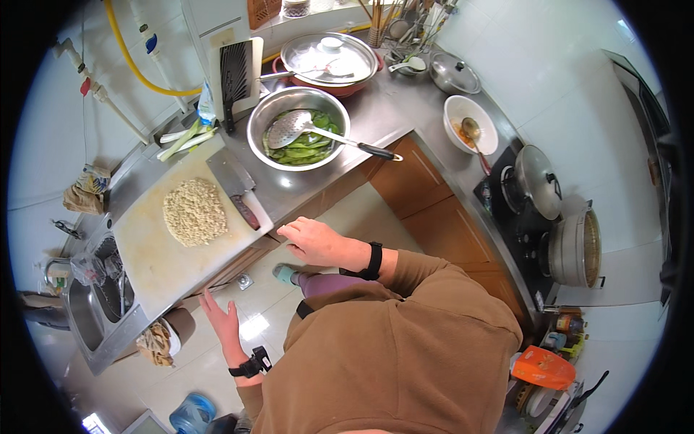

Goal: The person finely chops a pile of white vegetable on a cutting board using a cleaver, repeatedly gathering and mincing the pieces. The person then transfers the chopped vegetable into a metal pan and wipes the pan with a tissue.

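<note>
My left hand [221, 319] is empty, with its fingers spread, just off the front edge of a white cutting board [146, 271]. My right hand [317, 242] hangs in the air near the board's right corner; its fingers are loosely bent, and I see nothing in them. A heap of finely chopped pale food [195, 212] lies on the board. Beside it rests a cleaver [230, 172], its dark reddish handle towards me. Right of the board, a steel bowl [255, 133] holds green leafy pieces in liquid. A perforated skimmer [290, 129] lies across that bowl, its black handle past the rim.
Scallion stalks [190, 138] lie behind the board, near an upright black knife [229, 116]. A lidded red pot [331, 54] stands at the back. On the right are a white bowl with a spoon [470, 128] and a stove [520, 228] with pots. A sink [89, 320] is left.
</note>
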Available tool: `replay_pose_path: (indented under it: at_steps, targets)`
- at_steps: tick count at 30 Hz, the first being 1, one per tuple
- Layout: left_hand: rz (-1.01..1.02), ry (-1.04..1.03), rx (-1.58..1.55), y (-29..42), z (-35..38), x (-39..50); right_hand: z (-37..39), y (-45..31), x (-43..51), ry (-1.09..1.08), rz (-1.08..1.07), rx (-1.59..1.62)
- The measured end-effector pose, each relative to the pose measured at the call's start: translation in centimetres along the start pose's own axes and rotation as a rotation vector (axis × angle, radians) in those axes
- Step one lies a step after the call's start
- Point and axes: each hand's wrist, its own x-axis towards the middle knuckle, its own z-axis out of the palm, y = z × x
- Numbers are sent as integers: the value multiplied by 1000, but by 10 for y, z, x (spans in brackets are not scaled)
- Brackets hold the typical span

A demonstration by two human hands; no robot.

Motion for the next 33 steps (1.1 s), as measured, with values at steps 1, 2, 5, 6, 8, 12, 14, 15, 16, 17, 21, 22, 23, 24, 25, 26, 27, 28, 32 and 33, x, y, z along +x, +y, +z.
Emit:
replay_pose_path:
  at_steps: [1, 2, 5, 6, 8, 12, 14, 15, 16, 17, 21, 22, 23, 24, 25, 26, 27, 28, 32, 33]
  targets:
    - [-61, 8, -7, -3, 5, -17, -10, -1, -8, -21, 6, 5]
    - [-117, 22, -11, -6, 8, -33, -20, -1, -13, -2, -45, -5]
    - [-278, 24, 37, -7, 12, -71, -48, -3, -8, -6, -89, 4]
    - [-303, 37, 42, -4, 15, -76, -62, 0, -4, 23, -137, 55]
    - [-390, 85, 50, 4, 18, -90, -97, 7, 7, -85, -150, 139]
    - [-333, 158, 112, 40, 30, -78, -200, 59, 54, -125, -119, 342]
    - [-319, 188, 120, 72, 47, -55, -255, 104, 91, 56, -152, 291]
    - [-322, 190, 98, 90, 58, -43, -286, 134, 108, -63, -24, 275]
    - [-346, 187, 76, 110, 68, -30, -311, 164, 129, 52, -154, 211]
    - [-365, 197, 46, 130, 79, -15, -328, 197, 154, 62, 34, 310]
    - [-341, 130, 43, 200, 122, 17, -334, 332, 233, 264, 367, -93]
    - [-313, 130, 72, 212, 129, 19, -317, 359, 244, 211, 380, -208]
    - [-279, 131, 96, 222, 136, 22, -307, 384, 254, 144, 513, -355]
    - [-320, 128, 85, 229, 140, 22, -300, 406, 263, -84, 537, -331]
    - [-362, 127, 72, 234, 141, 17, -287, 422, 270, -126, 580, -399]
    - [-410, 135, 56, 239, 143, 11, -274, 434, 275, -136, 579, -373]
    - [-438, 134, 55, 242, 146, 5, -264, 442, 279, -143, 586, -353]
    - [-469, 141, 52, 244, 148, -1, -259, 448, 285, -200, 582, -348]
    - [-529, 168, 86, 247, 162, -24, -249, 455, 292, -121, 522, -314]
    - [-542, 172, 83, 246, 166, -27, -249, 454, 293, -127, 528, -305]
